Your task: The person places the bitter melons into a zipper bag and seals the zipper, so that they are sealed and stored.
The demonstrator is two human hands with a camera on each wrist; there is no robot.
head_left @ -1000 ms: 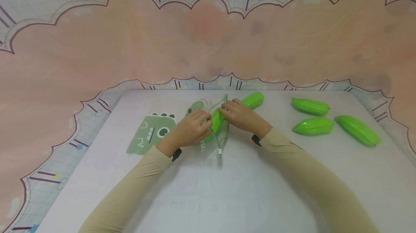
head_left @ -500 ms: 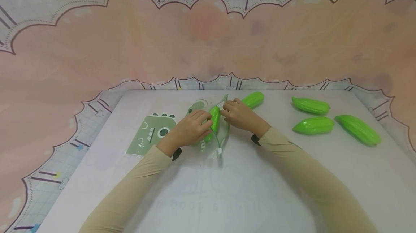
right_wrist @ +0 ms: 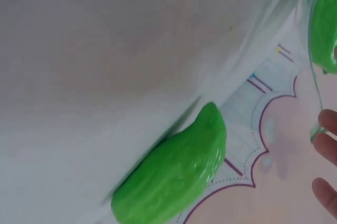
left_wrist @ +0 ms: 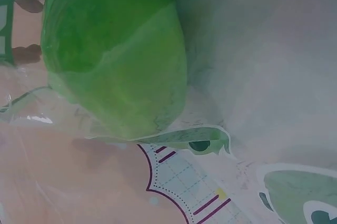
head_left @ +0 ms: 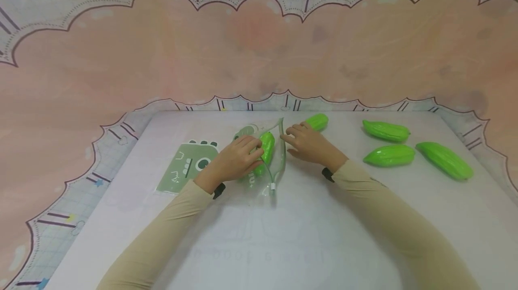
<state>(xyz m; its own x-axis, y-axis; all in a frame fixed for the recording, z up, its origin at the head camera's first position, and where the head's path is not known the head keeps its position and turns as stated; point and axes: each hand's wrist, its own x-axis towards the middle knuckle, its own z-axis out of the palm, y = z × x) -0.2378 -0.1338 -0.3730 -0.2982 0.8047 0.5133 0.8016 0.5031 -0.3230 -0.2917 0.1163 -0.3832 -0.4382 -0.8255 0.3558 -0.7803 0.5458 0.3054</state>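
Observation:
A clear zip bag (head_left: 280, 164) with a green edge and a white slider stands with its mouth spread, facing right. My left hand (head_left: 238, 157) pinches the near-left edge of that mouth. Inside the bag lies a glossy, long green toy vegetable (head_left: 267, 147), seen through the plastic in the left wrist view as a big green shape (left_wrist: 116, 50). My right hand (head_left: 309, 145) is just right of the mouth, fingers loosely bent and holding nothing. Behind it, partly hidden, lies another green toy vegetable (head_left: 318, 121), whole in the right wrist view (right_wrist: 174, 168).
At the right of the white table (head_left: 259, 245) lie more green toy vegetables: one at the back (head_left: 386, 131), one nearer (head_left: 390, 156) and one slanted (head_left: 445, 160). Left of the bag is a flat green pouch (head_left: 188, 166) with a monster face. A patterned cloth (head_left: 259, 51) hangs behind.
My right hand has let go of the green toy vegetable, which now lies deeper in the bag, and has drawn back to the right. My left hand keeps its place at the bag's edge.

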